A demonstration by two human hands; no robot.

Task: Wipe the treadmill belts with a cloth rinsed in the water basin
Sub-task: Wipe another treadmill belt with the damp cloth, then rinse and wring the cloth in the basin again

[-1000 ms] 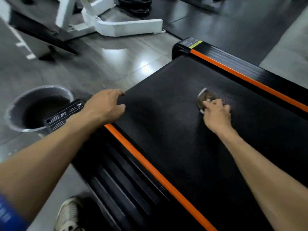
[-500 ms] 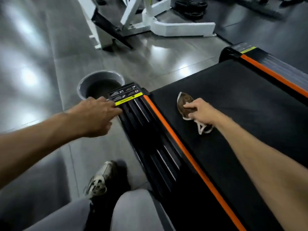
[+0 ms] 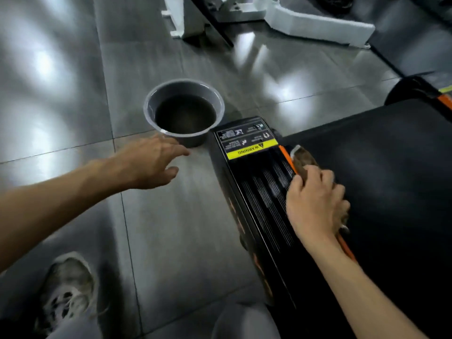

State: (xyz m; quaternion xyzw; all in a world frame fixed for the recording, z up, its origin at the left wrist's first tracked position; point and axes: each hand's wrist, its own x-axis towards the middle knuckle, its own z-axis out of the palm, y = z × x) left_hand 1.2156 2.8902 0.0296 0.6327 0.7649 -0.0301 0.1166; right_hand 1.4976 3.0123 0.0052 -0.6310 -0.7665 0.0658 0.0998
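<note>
The cloth (image 3: 303, 162), brown with a pale edge, lies at the left margin of the treadmill belt (image 3: 391, 179), draped partly over the orange stripe (image 3: 285, 155) that runs along the side rail (image 3: 259, 192). My right hand (image 3: 315, 204) holds it, fingers curled down around its near end, so that the far end sticks out past my knuckles toward the yellow warning label (image 3: 252, 149) at the rail's end. My left hand (image 3: 149, 165) reaches out over the grey floor tiles (image 3: 73, 94), fingers straight and loosely spread, holding nothing; its fingertips are just short of the water basin (image 3: 151, 104). The basin, a round grey tub with dark water inside, stands on the floor just beside the corner of the rail. My shoe (image 3: 66, 289) and a grey-clad knee (image 3: 244, 321) show at the bottom. A white machine frame (image 3: 305, 20) stands farther off on the floor.
</note>
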